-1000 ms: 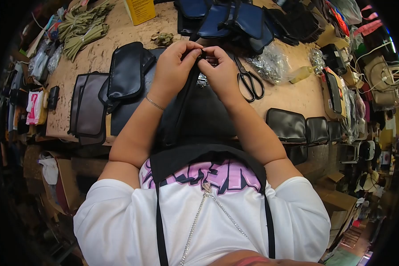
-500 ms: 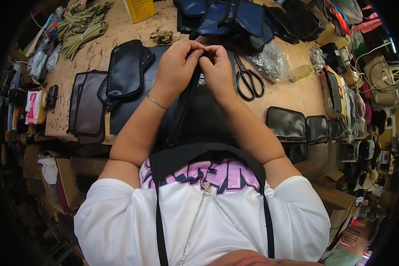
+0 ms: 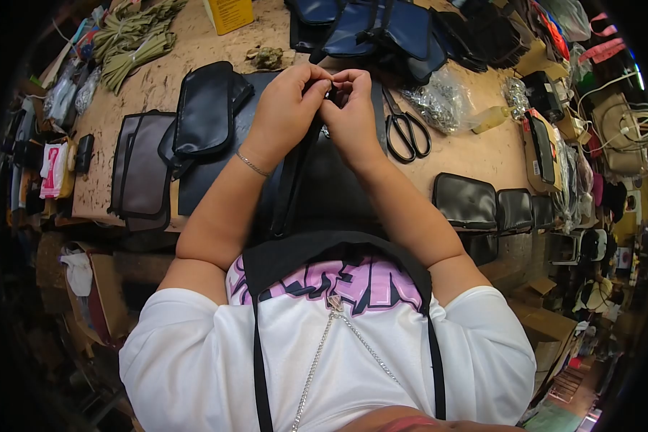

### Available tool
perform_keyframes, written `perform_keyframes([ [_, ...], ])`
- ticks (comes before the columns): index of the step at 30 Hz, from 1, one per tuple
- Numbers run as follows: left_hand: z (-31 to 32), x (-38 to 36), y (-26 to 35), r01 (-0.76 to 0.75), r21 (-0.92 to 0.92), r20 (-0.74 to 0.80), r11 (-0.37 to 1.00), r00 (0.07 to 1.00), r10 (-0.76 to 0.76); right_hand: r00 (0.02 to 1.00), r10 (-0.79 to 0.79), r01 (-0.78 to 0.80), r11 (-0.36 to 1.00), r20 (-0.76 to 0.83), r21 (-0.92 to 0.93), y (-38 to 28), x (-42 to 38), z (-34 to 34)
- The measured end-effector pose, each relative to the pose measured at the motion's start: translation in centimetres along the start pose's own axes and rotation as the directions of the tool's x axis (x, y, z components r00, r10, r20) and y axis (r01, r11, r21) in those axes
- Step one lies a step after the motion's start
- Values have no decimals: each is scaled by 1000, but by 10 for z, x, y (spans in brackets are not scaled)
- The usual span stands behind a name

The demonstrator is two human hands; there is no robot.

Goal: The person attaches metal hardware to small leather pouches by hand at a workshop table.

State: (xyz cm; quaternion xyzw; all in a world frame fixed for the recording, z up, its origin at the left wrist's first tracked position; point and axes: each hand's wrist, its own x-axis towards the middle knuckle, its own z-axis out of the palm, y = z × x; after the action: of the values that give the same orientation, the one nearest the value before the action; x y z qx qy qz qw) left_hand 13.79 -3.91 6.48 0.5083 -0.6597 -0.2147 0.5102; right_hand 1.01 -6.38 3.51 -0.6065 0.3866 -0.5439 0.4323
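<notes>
My left hand and my right hand meet above the work table, thumbs and fingertips pinched together. Between them is the end of a long black zipper strip, which hangs down toward my body. A small shiny metal piece shows at the fingertips; its exact form is hard to make out. Beneath the hands lies a black sheet. Black-handled scissors rest to the right of my right hand. Left of my left hand, a black pouch lies on other dark pieces.
Dark blue pouches are piled at the back. A plastic bag of small silver parts sits beside a small bottle. Black pouches line the front right edge. Grey-brown panels and bundled green strips are at left.
Both hands stay in nearly the same place, with the right fingers slightly shifted. The small metal piece at the fingertips now shows more clearly.
</notes>
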Motion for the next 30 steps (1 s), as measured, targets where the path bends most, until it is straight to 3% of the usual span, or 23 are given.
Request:
perform_keyframes([
  [5, 1, -1, -3, 44, -94, 18, 995, 999, -42, 999, -44, 44, 999, 15, -10, 0, -3, 1],
  [8, -1, -4, 5, 23, -65, 10, 998, 1000, -23, 1000, 5, -5, 1000, 6, 3, -7, -6, 3],
  [11, 2, -6, 2, 24, -136, -1, 990, 1000, -25, 1000, 10, -11, 998, 11, 58, 23, -8, 3],
  [14, -6, -2, 2, 130, -180, 44, 975, 991, -124, 997, 66, -70, 984, 28, 165, 16, -13, 1],
  [17, -14, 0, -6, 211, -202, 125, 957, 974, -188, 985, 144, -152, 985, 99, 77, 10, -17, -2],
  [20, -20, 1, -10, 200, -200, 95, 959, 978, -184, 962, 192, -230, 952, 193, 200, 6, -15, -4],
  [23, -31, 6, -16, 197, -268, 167, 943, 974, -156, 968, 139, -197, 935, 209, 295, -6, -5, -3],
  [27, -46, 15, -8, 259, -119, 228, 958, 947, -228, 965, 144, -186, 965, 219, 187, -12, 3, -2],
  [30, -40, 12, -12, 30, 8, 144, 1000, 989, -31, 966, 137, -165, 979, 217, 116, -7, 8, -1],
])
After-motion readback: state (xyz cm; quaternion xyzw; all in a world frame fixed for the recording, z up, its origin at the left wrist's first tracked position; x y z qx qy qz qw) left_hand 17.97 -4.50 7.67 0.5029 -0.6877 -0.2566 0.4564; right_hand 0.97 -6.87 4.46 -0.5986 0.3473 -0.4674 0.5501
